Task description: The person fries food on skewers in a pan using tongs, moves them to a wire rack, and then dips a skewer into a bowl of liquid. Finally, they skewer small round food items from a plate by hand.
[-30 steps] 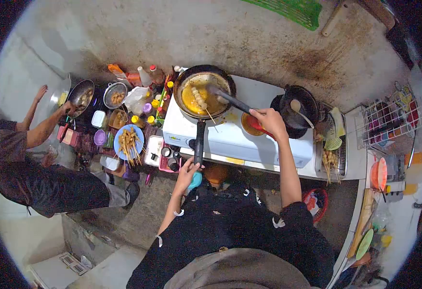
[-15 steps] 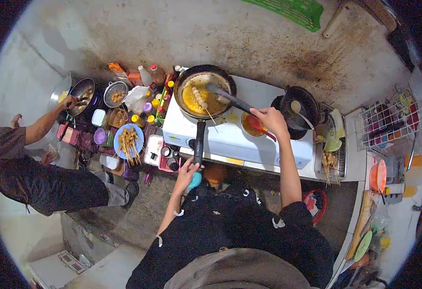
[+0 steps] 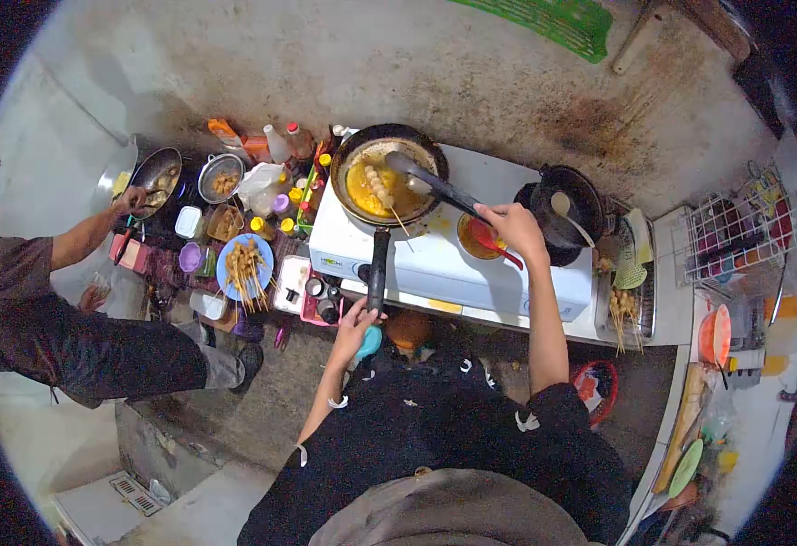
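Your left hand (image 3: 355, 323) wraps the end of the pan (image 3: 389, 175) handle on the stove (image 3: 508, 273); your right hand (image 3: 510, 227) grips the ladle (image 3: 417, 177) dipped in its oil beside 1 skewer (image 3: 380, 189). The pan looks heavy and sloshy, so hold the handle end.

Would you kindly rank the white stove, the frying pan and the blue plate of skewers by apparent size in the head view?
1. White stove, clearly largest.
2. Frying pan.
3. Blue plate, smallest; it sits lower than the stove, so farther away, making the gap with the pan unsure.
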### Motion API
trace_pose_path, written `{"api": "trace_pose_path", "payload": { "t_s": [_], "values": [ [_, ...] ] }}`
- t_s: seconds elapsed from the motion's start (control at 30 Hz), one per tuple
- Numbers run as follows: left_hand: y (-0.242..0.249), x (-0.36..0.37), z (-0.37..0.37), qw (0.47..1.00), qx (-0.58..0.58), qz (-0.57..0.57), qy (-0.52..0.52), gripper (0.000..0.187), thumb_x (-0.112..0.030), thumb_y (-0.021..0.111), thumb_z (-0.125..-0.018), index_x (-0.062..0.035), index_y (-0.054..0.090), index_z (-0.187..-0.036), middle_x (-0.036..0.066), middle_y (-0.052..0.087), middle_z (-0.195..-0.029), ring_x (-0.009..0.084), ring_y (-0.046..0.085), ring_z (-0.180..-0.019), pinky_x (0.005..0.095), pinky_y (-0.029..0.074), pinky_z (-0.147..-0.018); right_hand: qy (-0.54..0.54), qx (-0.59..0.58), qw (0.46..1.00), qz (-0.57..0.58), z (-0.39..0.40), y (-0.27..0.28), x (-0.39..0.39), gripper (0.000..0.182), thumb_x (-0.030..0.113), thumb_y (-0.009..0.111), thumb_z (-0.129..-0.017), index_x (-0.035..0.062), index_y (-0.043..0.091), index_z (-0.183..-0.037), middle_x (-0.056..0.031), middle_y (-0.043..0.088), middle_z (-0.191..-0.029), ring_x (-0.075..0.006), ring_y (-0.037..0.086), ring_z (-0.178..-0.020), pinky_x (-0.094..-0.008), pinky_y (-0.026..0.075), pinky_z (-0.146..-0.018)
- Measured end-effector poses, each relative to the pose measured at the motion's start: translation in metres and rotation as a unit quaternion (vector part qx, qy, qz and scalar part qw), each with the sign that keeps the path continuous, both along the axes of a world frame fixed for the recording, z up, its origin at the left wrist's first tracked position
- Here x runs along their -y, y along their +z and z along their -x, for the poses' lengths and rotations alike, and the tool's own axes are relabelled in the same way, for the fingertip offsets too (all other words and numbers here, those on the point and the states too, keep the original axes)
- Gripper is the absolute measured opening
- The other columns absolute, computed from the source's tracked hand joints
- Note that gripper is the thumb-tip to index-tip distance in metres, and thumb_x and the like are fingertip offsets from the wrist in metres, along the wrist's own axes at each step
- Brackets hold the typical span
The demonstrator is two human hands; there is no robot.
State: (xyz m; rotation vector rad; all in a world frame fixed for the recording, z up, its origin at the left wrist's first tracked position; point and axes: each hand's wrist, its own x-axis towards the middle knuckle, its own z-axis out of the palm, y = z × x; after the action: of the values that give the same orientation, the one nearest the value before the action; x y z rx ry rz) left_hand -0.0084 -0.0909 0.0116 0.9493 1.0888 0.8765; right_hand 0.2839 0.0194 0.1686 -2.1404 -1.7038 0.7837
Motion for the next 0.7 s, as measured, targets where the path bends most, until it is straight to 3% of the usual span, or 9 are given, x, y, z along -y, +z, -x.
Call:
{"api": "trace_pose_path", "payload": {
  "t_s": [0.17,0.23,0.33,0.57,0.7],
  "values": [
    [0.0,-0.001,0.0,1.0,0.003,-0.013,-0.006,0.042,-0.014,0.051,-0.085,0.002,0.037,-0.121,0.009,0.06,-0.088,0.0115,0.055,-0.077,0.0228,0.043,-0.072,0.033,0.012,0.999,-0.034,0.001,-0.008,0.0,0.045,0.051,0.053,-0.074,0.0096,0.067,-0.084,-0.0189,0.061,-0.072,-0.0345,0.059,-0.07,-0.037,0.045,-0.069],
    [0.018,0.002,-0.003,0.999,-0.013,0.032,0.014,0.043,-0.014,0.051,-0.085,0.002,0.036,-0.122,0.009,0.06,-0.088,0.0117,0.055,-0.078,0.0234,0.043,-0.072,-0.006,-0.02,1.0,0.003,0.002,0.0,0.0,0.044,0.051,0.053,-0.074,0.0106,0.067,-0.084,-0.0187,0.061,-0.073,-0.0347,0.059,-0.07,-0.0369,0.046,-0.069],
    [0.009,0.001,-0.002,0.999,-0.01,0.029,0.009,0.044,-0.015,0.051,-0.085,0.002,0.036,-0.122,0.009,0.06,-0.088,0.0119,0.055,-0.08,0.0236,0.042,-0.072,0.003,0.027,1.0,-0.009,0.002,-0.005,0.0,0.043,0.051,0.053,-0.074,0.0112,0.066,-0.085,-0.0186,0.061,-0.073,-0.0347,0.059,-0.07,-0.0369,0.046,-0.069],
    [0.003,0.001,0.001,1.0,-0.006,0.001,-0.009,0.042,-0.016,0.051,-0.085,0.0021,0.037,-0.121,0.009,0.06,-0.087,0.0113,0.055,-0.08,0.023,0.042,-0.072,-0.005,0.005,1.0,0.017,0.0,-0.007,0.001,0.044,0.052,0.053,-0.074,0.0122,0.066,-0.087,-0.0192,0.061,-0.076,-0.0349,0.059,-0.073,-0.0363,0.046,-0.07],
    [0.003,0.0,0.0,1.0,-0.014,-0.004,-0.008,0.041,-0.016,0.05,-0.085,0.0022,0.038,-0.12,0.009,0.06,-0.087,0.0112,0.055,-0.08,0.0228,0.042,-0.073,0.006,-0.004,0.999,-0.041,0.0,-0.016,0.004,0.044,0.053,0.052,-0.074,0.0127,0.066,-0.086,-0.0185,0.061,-0.075,-0.034,0.06,-0.075,-0.0372,0.045,-0.07]
  ]
}}
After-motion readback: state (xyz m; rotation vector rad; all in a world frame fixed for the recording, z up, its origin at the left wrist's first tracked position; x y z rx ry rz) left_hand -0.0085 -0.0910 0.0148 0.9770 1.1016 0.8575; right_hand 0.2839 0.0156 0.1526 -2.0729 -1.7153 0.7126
